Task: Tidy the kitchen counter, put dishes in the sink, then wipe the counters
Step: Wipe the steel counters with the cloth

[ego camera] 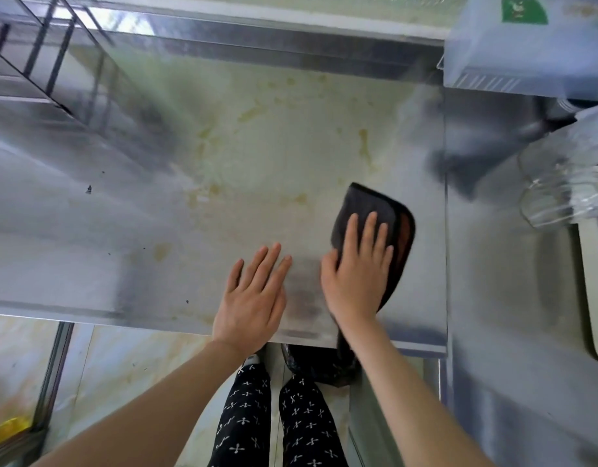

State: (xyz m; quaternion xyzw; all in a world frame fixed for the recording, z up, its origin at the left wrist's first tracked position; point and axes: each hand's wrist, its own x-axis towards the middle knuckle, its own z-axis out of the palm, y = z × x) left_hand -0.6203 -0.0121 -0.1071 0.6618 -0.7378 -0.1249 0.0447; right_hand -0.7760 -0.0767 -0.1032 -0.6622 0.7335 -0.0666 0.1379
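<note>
A stainless steel counter fills the view, marked with yellowish stains near its middle. A dark grey cloth lies flat on the counter near the front right. My right hand presses down on the cloth with its fingers spread; the cloth's tail hangs over the front edge under my wrist. My left hand rests flat on the bare counter just left of it, fingers apart and holding nothing.
A sink lies to the right with clear glassware and a white tray edge in it. A black wire rack stands at the back left. A pale plastic box sits at the back right.
</note>
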